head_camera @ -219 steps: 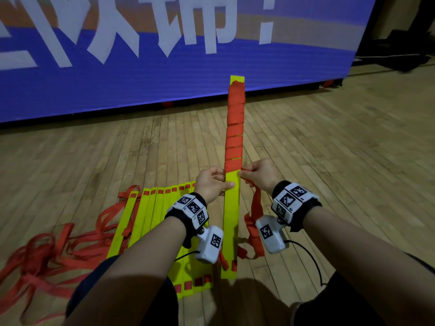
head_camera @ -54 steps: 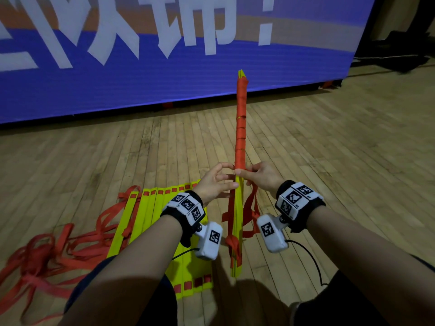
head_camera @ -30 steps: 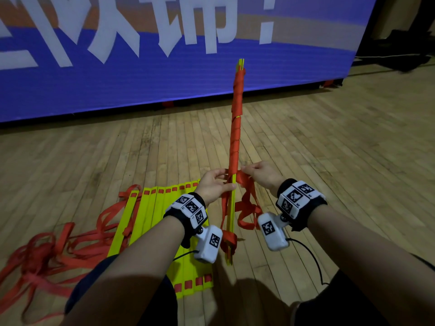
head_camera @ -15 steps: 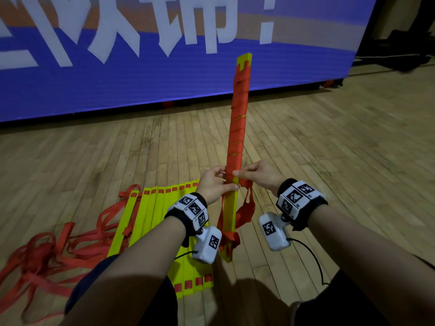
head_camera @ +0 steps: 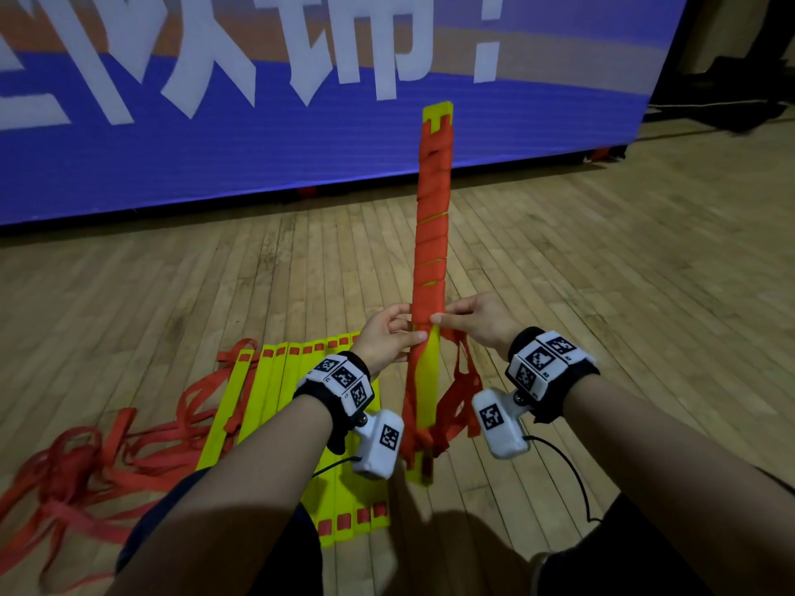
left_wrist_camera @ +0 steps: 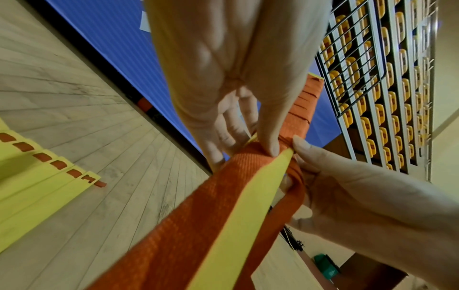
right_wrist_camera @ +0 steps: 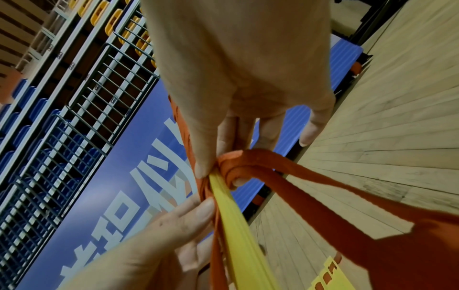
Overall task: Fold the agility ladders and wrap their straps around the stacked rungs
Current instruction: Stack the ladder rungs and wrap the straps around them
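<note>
Stacked rungs point(head_camera: 423, 372), yellow, upright; strap point(head_camera: 431, 234) wound over upper part; left hand point(head_camera: 384, 337) grips stack; right hand point(head_camera: 475, 322) pinches strap; second ladder point(head_camera: 275, 380) on floor point(head_camera: 602, 273).

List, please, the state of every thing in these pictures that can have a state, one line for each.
Stacked rungs: held up, far part wrapped in strap, near part bare yellow.
Orange strap: partly wound, the rest hangs in loose loops.
Second ladder: flat on the floor, rungs side by side, unwrapped.
Loose straps: tangled on the floor.
Left hand: grips the stack.
Right hand: pinches the strap.
</note>
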The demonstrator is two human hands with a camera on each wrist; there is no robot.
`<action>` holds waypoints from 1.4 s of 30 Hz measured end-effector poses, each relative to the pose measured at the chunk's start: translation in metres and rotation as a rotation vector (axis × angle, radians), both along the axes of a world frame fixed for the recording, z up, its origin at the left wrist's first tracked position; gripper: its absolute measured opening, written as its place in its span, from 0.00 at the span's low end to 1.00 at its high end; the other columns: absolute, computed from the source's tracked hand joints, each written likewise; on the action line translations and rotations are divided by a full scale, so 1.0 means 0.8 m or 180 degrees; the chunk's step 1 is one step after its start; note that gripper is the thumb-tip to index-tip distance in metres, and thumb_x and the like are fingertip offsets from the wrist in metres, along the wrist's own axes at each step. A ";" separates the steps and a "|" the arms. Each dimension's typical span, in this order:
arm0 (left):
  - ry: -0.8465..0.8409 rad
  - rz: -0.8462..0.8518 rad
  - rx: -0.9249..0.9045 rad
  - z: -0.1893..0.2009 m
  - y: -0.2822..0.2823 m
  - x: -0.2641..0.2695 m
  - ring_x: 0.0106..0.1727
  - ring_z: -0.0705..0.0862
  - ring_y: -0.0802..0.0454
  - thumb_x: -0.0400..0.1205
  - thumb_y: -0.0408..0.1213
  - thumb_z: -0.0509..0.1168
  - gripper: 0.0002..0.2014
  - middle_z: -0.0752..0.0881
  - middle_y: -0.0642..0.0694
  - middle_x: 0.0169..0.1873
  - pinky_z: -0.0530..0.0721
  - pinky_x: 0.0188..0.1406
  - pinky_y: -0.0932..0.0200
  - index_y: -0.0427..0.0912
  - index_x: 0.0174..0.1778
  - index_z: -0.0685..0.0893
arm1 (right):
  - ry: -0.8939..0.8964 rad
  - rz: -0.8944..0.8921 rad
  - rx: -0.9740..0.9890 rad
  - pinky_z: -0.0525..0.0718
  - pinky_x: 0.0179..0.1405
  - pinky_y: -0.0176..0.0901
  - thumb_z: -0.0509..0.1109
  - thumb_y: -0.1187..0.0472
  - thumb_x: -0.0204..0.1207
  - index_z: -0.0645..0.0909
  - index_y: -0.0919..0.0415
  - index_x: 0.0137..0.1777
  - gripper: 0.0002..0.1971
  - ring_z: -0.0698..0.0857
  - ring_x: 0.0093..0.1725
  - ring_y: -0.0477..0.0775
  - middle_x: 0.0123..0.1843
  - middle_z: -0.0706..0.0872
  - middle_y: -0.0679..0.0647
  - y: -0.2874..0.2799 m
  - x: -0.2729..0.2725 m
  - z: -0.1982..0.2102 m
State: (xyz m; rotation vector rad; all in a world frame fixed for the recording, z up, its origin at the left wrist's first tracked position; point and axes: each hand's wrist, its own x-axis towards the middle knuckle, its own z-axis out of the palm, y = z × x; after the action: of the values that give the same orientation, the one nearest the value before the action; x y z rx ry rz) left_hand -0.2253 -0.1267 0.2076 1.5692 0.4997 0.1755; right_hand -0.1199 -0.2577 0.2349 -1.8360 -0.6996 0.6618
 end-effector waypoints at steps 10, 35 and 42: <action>0.0008 -0.0034 -0.0237 0.003 0.003 -0.002 0.45 0.86 0.52 0.79 0.27 0.70 0.20 0.82 0.44 0.48 0.87 0.38 0.58 0.44 0.65 0.77 | -0.0042 0.0005 -0.0017 0.84 0.45 0.32 0.71 0.64 0.77 0.86 0.71 0.55 0.11 0.86 0.46 0.52 0.51 0.89 0.63 0.000 0.002 -0.006; -0.0201 -0.0166 -0.0030 0.003 -0.003 -0.002 0.38 0.86 0.58 0.77 0.24 0.71 0.24 0.81 0.45 0.51 0.82 0.27 0.64 0.54 0.59 0.74 | -0.0474 -0.0519 -0.0514 0.74 0.36 0.46 0.78 0.50 0.69 0.87 0.73 0.45 0.22 0.79 0.34 0.56 0.37 0.87 0.68 0.016 -0.003 -0.015; -0.0079 -0.0758 -0.0428 0.009 0.001 -0.009 0.42 0.86 0.52 0.82 0.23 0.63 0.27 0.85 0.44 0.49 0.85 0.32 0.60 0.55 0.70 0.65 | -0.0417 -0.0437 -0.0345 0.75 0.34 0.45 0.77 0.54 0.71 0.86 0.63 0.34 0.12 0.77 0.32 0.55 0.33 0.84 0.62 0.007 -0.002 -0.009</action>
State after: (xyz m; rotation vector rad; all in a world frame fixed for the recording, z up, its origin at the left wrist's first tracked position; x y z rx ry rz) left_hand -0.2323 -0.1260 0.2149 1.4793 0.2956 -0.0204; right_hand -0.1219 -0.2519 0.2276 -2.0217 -0.6263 0.5014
